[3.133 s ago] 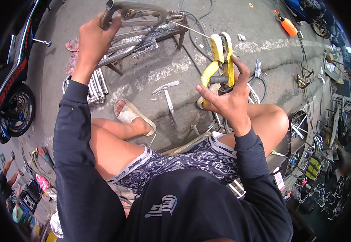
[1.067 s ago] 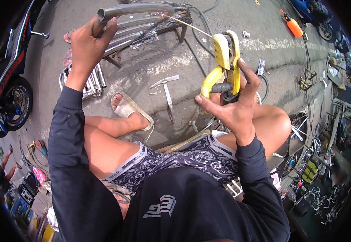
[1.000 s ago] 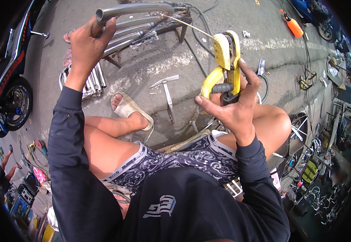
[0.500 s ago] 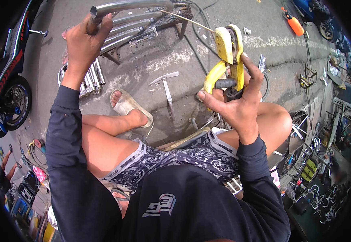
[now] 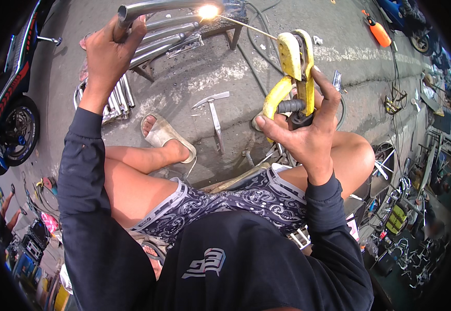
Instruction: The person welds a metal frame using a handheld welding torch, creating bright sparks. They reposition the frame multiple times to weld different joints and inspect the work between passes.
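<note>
My left hand (image 5: 112,51) is closed round the end of a bent shiny metal tube (image 5: 158,7) at the top of the view. In my right hand (image 5: 308,132) is a yellow welding electrode holder (image 5: 290,65), gripped with thumb and fingers. A thin welding rod (image 5: 248,27) runs from its jaws up to the left. At the rod's tip a bright arc (image 5: 208,11) glows against the tubes, and its glare hides the contact spot. More metal tubes (image 5: 168,36) lie beneath the held one on a low metal stand (image 5: 233,36).
A chipping hammer (image 5: 215,119) lies on the concrete before my feet. Loose tubes (image 5: 119,103) lie left of it. Cables (image 5: 256,67) cross the ground. An orange spray bottle (image 5: 377,30) is at far right, a motorcycle wheel (image 5: 20,132) at left, and scattered metal parts (image 5: 412,254) at lower right.
A bright arc has appeared at the rod's tip, where there was none before. The electrode holder has shifted very slightly; both hands keep their grips.
</note>
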{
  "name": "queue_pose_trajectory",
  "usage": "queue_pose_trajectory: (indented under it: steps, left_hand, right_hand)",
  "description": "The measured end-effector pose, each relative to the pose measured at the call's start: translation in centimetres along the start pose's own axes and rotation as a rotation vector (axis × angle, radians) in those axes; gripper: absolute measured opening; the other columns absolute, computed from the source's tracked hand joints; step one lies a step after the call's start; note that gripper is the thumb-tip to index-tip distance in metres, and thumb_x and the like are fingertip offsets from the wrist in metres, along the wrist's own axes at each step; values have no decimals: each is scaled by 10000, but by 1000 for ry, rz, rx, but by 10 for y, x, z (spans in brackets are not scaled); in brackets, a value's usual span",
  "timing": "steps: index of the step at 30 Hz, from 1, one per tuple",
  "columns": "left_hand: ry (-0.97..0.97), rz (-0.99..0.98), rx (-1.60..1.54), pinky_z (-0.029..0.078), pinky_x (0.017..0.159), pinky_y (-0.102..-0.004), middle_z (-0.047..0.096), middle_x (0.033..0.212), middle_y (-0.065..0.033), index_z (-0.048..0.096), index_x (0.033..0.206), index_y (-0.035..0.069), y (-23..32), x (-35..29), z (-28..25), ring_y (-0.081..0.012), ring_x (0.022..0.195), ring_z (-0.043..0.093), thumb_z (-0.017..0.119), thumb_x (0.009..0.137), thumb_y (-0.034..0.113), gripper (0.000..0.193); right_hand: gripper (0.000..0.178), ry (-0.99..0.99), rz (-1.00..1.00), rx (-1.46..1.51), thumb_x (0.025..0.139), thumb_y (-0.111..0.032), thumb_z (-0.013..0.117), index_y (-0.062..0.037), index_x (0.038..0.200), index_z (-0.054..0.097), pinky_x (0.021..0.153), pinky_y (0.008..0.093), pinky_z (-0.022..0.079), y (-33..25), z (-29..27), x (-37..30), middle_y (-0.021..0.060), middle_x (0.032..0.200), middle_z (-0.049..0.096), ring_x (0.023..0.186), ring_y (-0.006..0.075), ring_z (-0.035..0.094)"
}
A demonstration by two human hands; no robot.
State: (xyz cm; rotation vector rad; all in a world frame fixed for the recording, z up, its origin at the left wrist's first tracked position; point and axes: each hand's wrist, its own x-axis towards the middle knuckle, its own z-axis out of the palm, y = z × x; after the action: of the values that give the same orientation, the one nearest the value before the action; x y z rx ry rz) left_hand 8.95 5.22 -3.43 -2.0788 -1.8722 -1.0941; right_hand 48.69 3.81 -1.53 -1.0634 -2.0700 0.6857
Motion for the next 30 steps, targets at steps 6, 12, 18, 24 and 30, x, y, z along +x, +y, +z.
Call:
queue_pose_trajectory:
  steps: [6, 12, 18, 24, 30]
  left_hand:
    - [10, -18, -25, 398, 543, -327, 466, 594, -33, 734, 973, 54, 0, 1, 3, -160, 554, 436, 769, 1012, 448, 397]
    - [50, -53, -27, 341, 528, -323, 421, 567, -19, 712, 914, 28, -1, 10, 6, -132, 556, 378, 760, 1012, 476, 461]
    - [18, -97, -23, 336, 536, -314, 429, 567, -14, 704, 898, 13, -3, 12, 4, -119, 566, 373, 761, 1013, 473, 478]
    - [47, -132, -54, 354, 555, -300, 451, 582, -19, 721, 922, 15, -2, 10, 5, -108, 590, 395, 781, 1001, 450, 445]
    - [30, -93, -18, 355, 563, -302, 439, 597, -14, 744, 970, 25, -4, 10, 3, -122, 598, 380, 789, 993, 453, 431]
  right_hand:
    - [1158, 23, -32, 50, 680, -234, 1039, -37, 1553, 304, 947, 370, 592, 6, 5, -2, 238, 1283, 672, 1114, 263, 710]
    - [1171, 67, -130, -11, 648, -257, 1054, -32, 1538, 327, 949, 393, 601, 7, 9, -2, 243, 1320, 647, 1112, 292, 721]
    - [1168, 52, -146, -74, 638, -288, 1057, -34, 1526, 342, 963, 408, 603, 6, 9, 0, 243, 1312, 653, 1135, 305, 724]
    - [1161, 40, -115, -59, 647, -292, 1057, -33, 1522, 340, 973, 408, 600, 9, 12, 0, 260, 1322, 647, 1154, 310, 717]
    - [1152, 24, -102, -46, 667, -268, 1048, -31, 1528, 319, 988, 412, 596, 9, 14, 0, 288, 1337, 642, 1184, 322, 705]
